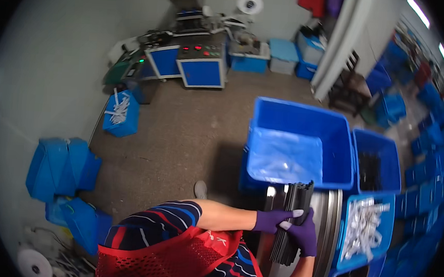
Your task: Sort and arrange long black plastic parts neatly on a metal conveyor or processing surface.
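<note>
My left hand (276, 220) and my right hand (305, 234), both in purple gloves with pale fingertips, are closed around a bundle of long thin black strips (298, 196). The left hand grips the bundle's left side and the right hand its right side, with the thumbs across the front. The strips' ends stick out above and below my hands. Beneath the bundle is a shiny metal work surface (319, 213). A large blue plastic bin (302, 115) stands just beyond it; its visible floor is smooth and glossy.
To the right, a blue bin (392, 162) holds dark strips, and a lighter blue bin (342, 239) holds white and clear pieces. Several blue bins (52, 169) stand at left. A box of white strips (120, 129) sits on the floor. Machines with blue cabinets (201, 73) line the far wall.
</note>
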`<state>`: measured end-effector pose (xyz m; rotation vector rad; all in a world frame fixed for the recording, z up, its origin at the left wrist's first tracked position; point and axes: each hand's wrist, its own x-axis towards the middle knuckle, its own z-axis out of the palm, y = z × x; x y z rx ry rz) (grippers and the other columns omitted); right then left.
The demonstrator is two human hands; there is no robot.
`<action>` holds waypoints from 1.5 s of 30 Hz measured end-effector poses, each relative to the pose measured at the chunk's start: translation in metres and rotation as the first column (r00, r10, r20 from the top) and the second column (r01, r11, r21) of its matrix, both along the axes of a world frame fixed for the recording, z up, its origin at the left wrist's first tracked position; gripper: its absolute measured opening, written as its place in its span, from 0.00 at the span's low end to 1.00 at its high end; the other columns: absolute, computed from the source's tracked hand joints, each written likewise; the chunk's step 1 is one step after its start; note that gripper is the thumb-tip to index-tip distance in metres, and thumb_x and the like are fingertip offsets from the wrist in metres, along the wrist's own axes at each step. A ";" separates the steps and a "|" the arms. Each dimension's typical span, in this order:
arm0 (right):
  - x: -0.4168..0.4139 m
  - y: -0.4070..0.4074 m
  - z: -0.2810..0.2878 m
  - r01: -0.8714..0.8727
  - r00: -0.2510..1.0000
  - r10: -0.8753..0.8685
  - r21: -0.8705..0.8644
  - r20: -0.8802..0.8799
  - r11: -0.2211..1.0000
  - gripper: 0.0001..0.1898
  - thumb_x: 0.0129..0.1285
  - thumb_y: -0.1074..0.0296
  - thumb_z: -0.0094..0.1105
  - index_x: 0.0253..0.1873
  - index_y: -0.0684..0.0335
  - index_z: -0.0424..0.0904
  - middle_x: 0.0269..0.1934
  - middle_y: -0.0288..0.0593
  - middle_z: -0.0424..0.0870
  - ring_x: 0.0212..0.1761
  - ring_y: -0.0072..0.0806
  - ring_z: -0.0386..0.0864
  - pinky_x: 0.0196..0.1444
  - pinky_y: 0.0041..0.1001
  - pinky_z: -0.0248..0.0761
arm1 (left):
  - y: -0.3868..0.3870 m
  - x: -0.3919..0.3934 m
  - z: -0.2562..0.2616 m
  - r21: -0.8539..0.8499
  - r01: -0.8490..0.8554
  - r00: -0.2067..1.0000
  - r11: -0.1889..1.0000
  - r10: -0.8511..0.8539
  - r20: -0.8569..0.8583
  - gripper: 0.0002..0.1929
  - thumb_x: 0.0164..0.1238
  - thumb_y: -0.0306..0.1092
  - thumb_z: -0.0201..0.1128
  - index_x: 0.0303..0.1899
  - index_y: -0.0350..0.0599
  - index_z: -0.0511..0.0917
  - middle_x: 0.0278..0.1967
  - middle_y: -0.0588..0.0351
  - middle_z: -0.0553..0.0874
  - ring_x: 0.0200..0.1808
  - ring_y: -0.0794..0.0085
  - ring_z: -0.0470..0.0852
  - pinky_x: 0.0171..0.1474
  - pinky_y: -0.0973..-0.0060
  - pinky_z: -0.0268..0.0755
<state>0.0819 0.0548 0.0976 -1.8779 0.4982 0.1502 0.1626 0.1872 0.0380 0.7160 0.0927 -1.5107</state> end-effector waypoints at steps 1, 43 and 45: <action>0.039 0.028 -0.001 -0.093 0.995 0.092 -0.036 -0.025 0.995 0.54 0.45 0.60 0.83 0.72 0.68 0.53 0.48 0.55 0.85 0.47 0.36 0.87 0.47 0.34 0.82 | 0.033 0.033 0.002 0.069 -0.073 0.997 0.995 0.074 -0.015 0.30 0.68 0.60 0.65 0.59 0.45 0.77 0.51 0.57 0.86 0.50 0.75 0.85 0.53 0.73 0.77; 1.239 0.446 0.085 -0.894 0.415 0.910 -0.200 -0.028 0.401 0.56 0.45 0.57 0.74 0.74 0.82 0.49 0.49 0.56 0.85 0.50 0.35 0.83 0.54 0.30 0.76 | 0.454 1.083 0.104 -0.124 -0.807 0.566 0.578 0.816 0.119 0.20 0.78 0.43 0.56 0.65 0.50 0.70 0.60 0.54 0.79 0.60 0.67 0.79 0.61 0.58 0.74; 1.292 0.464 0.114 -0.879 0.428 0.901 -0.262 -0.067 0.398 0.56 0.44 0.57 0.76 0.74 0.81 0.51 0.49 0.57 0.85 0.50 0.36 0.83 0.55 0.30 0.76 | 0.475 1.137 0.122 -0.202 -0.760 0.560 0.618 0.780 0.281 0.19 0.77 0.38 0.57 0.65 0.48 0.70 0.60 0.54 0.78 0.60 0.69 0.78 0.60 0.60 0.75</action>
